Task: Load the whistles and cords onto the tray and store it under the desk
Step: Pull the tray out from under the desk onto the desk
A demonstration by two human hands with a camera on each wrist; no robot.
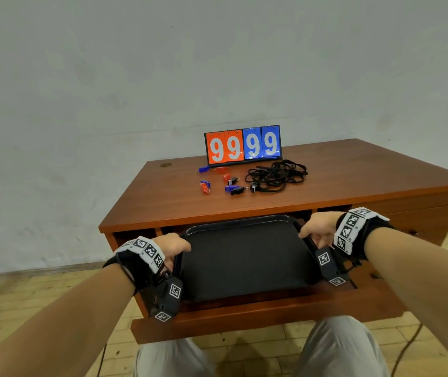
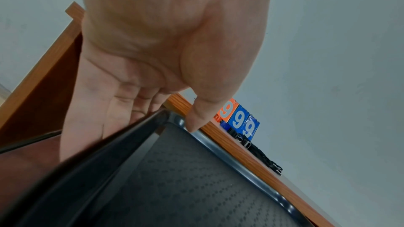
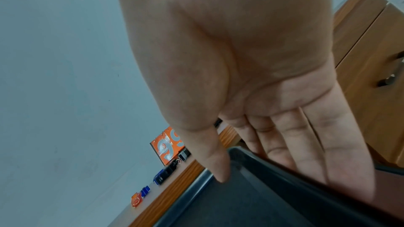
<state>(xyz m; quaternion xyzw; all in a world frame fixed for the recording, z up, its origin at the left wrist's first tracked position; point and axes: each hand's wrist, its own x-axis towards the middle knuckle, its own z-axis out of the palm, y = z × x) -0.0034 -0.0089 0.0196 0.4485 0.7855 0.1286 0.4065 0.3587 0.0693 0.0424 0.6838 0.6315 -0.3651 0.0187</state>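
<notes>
The person holds the black tray at its two short sides, thumbs on top and fingers underneath. The left hand grips one rim and the right hand grips the other. The tray sits on a pull-out shelf under the table.

To lift it well, both hands should rise together and keep it flat.

The tray looks like hard plastic with a bumpy floor. The small shiny whistles and the floppy black cords lie on the smooth wooden table.

I see a black tray with a faint dotted texture, a reddish-brown wooden desk, blue, orange-red and black whistles, black cords, and a scoreboard showing white nines on orange and blue cards.
</notes>
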